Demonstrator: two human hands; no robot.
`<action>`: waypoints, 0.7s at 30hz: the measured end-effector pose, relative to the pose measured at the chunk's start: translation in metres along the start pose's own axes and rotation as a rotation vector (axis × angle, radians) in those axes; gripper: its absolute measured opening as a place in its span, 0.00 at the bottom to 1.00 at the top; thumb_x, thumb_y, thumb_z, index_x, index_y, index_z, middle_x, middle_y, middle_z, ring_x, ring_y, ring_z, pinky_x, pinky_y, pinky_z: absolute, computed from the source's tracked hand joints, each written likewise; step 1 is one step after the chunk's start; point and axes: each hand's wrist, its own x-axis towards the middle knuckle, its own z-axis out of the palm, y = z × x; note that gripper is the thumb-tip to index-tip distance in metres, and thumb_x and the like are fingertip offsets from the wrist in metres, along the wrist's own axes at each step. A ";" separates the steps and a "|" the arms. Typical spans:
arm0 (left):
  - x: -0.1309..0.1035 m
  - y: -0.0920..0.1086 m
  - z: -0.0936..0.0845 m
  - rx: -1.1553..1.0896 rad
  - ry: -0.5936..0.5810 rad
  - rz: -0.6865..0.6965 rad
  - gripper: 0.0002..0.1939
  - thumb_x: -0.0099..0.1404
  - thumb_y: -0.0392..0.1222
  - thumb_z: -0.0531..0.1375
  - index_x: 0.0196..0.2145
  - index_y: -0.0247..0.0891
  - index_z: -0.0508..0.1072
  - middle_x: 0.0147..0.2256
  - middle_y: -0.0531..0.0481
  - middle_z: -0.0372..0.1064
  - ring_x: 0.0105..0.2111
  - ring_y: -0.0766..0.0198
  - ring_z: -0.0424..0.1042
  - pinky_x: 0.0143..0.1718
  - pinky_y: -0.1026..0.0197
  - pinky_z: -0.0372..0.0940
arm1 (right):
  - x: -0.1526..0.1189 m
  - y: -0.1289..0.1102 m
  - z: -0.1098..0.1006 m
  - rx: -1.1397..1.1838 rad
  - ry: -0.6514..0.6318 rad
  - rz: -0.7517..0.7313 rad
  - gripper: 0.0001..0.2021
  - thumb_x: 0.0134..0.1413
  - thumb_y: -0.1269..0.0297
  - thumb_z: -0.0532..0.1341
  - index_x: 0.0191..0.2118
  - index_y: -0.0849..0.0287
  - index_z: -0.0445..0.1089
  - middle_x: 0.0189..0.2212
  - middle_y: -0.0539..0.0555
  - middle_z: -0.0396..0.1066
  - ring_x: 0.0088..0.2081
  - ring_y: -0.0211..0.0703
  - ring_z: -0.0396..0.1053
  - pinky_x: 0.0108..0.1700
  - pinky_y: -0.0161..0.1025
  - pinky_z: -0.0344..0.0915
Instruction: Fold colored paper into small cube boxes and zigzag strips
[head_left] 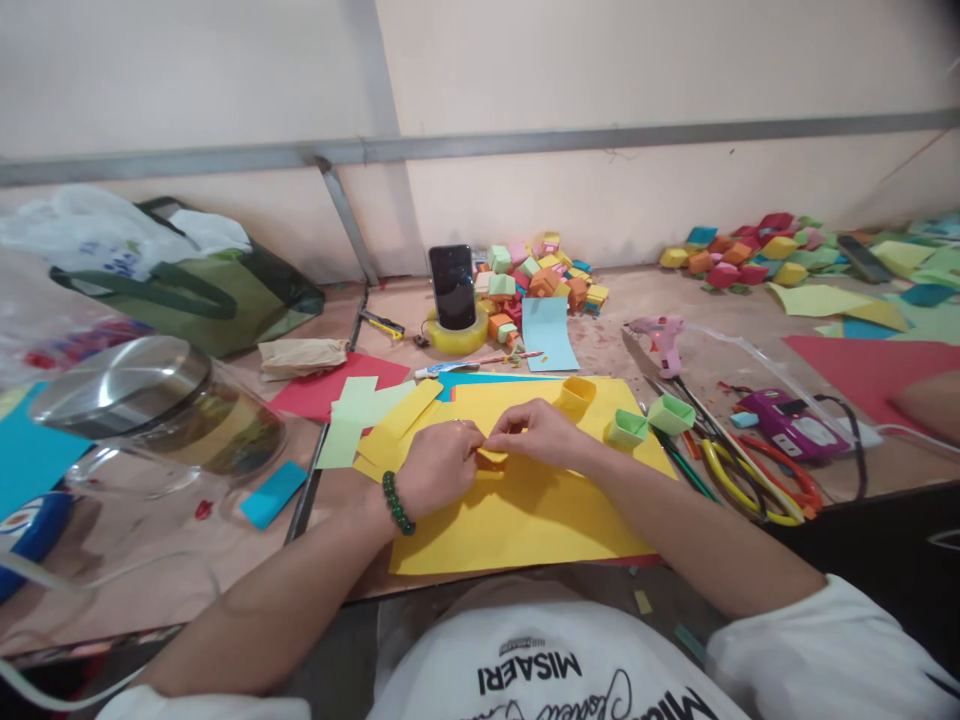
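"So, what do we have in our hands?"

"A small yellow paper piece (491,463). Our left hand (442,462) is curled nearly closed on its left side; our right hand (536,432) pinches its upper edge, thumb and fingertips together."

"And what are we working over?"

"A large yellow sheet (540,525), lying flat at the front of the tabletop (607,345). Near its far edge we see an open yellow paper box (576,395), with two pale green boxes (626,428) to the right."

"Beyond the sheet?"

"Brown, marked tabletop. A phone (454,285) stands upright in a yellow ring (457,339), beside a heap of coloured paper shapes (547,275). A pink glue gun (665,340) lies to the right."

"And the room?"

"Behind the tabletop we face a pale wall (637,60), crossed by a grey rail (525,147). Far to our left, a green bag (217,300) slumps near a lidded glass jar (244,440)."
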 end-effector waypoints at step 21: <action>0.003 -0.005 0.009 -1.584 -0.282 -0.293 0.38 0.62 0.69 0.46 0.58 0.37 0.60 0.38 0.42 0.71 0.34 0.59 0.73 0.34 0.58 0.67 | -0.006 -0.001 0.004 -0.033 0.164 -0.344 0.09 0.48 0.61 0.64 0.24 0.60 0.70 0.24 0.49 0.69 0.22 0.33 0.64 0.27 0.33 0.62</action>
